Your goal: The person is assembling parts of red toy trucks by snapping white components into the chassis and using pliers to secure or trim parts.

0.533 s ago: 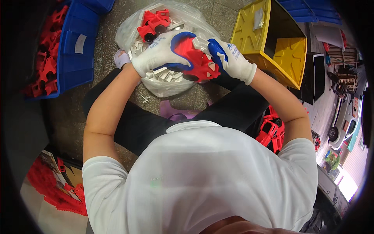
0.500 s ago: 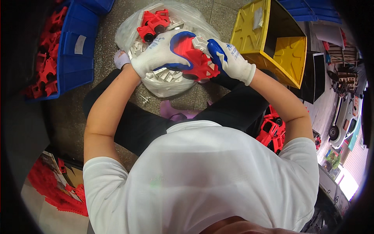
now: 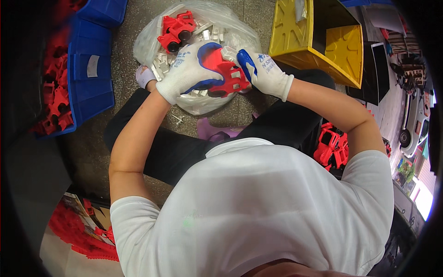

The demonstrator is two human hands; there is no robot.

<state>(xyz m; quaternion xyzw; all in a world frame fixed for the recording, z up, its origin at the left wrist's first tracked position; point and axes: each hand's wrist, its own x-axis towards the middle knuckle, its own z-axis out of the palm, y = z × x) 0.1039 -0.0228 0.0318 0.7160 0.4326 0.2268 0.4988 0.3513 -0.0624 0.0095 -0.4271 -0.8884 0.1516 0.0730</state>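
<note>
My left hand [image 3: 191, 69], in a white glove with blue coating, grips a red toy truck body [image 3: 234, 79] from its left side. A black wheel shows at the truck's lower edge. At its upper right is a silver-grey plastic part [image 3: 229, 54], seated on or pressed against the truck; I cannot tell which. My right hand [image 3: 267, 76], gloved alike, has its fingers and thumb closed on that part and the truck's right side. Beneath both hands lies a clear plastic bag [image 3: 144, 41] full of silver-grey parts [image 3: 213, 34]. Another red toy truck [image 3: 176, 31] with black wheels rests on them.
On the left stand blue bins [image 3: 94, 94] holding red truck bodies [image 3: 57, 99]. A yellow bin [image 3: 288, 30] lies at the upper right. More red trucks [image 3: 331, 145] are beside my right leg. A small pale plastic piece [image 3: 178, 119] lies on the floor near a purple object [image 3: 217, 130].
My right hand has moved slightly left and down with the silver-grey part, closer against the truck. My left hand keeps its grip. The whole view has shifted a little.
</note>
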